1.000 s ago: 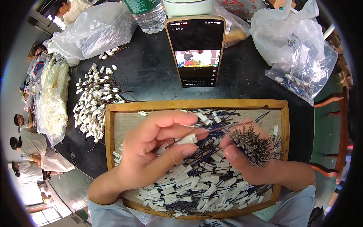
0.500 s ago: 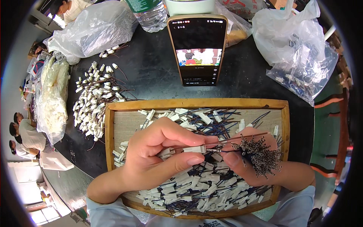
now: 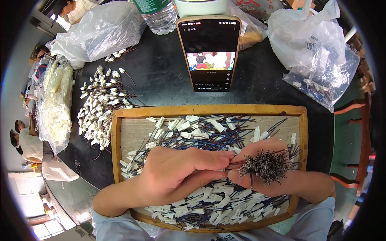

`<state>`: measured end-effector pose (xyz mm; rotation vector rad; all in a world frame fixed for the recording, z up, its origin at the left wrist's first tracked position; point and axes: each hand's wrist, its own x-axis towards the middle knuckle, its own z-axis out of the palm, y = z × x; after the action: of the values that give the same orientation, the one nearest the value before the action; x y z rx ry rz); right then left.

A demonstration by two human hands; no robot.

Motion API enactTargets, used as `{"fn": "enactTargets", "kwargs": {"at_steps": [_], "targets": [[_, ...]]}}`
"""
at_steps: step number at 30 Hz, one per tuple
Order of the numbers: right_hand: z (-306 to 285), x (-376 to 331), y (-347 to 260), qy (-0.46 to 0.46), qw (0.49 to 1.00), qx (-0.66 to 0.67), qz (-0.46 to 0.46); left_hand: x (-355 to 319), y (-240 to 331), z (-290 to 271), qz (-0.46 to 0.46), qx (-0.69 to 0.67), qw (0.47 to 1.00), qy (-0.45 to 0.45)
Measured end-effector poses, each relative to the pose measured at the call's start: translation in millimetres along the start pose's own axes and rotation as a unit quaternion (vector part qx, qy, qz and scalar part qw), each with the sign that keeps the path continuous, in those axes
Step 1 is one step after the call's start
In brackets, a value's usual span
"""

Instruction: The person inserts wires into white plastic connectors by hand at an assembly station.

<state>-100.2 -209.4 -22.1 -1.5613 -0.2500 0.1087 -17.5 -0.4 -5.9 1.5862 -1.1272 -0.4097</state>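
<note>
My right hand (image 3: 261,145) is closed around a thick bundle of thin wires (image 3: 266,168), whose crimped metal ends fan out toward me. My left hand (image 3: 177,170) has its thumb and forefinger pressed together on brown wires (image 3: 236,163) close beside my right fingertips. Whether a white connector is inside the left fingers is hidden. Beneath both hands lies a wood-framed tray (image 3: 209,109) with many white plastic connectors (image 3: 219,205) on blue and brown wires.
Left of the tray is a heap of white connectors with brown wires (image 3: 98,108). A phone (image 3: 209,54) playing a video stands behind it, near a water bottle (image 3: 161,18). Plastic bags (image 3: 313,44) lie at the back right and far left. Other people sit at the left.
The white connector between my left fingers is no longer visible. My left hand has shifted right, its fingers now pinching against the wires. The wire bundle has tilted slightly left.
</note>
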Motion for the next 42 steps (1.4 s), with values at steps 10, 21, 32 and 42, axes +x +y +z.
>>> {"fn": "enactTargets", "kwargs": {"at_steps": [10,21,32,42], "targets": [[9.0,-4.2,7.8,0.299,0.929,0.214,0.036,0.0,12.5,-28.5,0.035,0.153,0.985,0.069],[-1.3,3.9,-7.5,0.051,0.998,-0.031,-0.016,0.9,-3.8,-12.3,0.146,0.179,0.973,0.033],[6.0,-3.6,-5.3,0.265,0.962,0.019,0.062,5.0,-4.5,-28.0,0.093,0.172,0.977,0.081],[-1.8,-4.4,-4.8,0.083,0.977,-0.171,-0.100,-2.6,-11.6,-14.7,-0.013,-0.052,0.984,0.172]]}}
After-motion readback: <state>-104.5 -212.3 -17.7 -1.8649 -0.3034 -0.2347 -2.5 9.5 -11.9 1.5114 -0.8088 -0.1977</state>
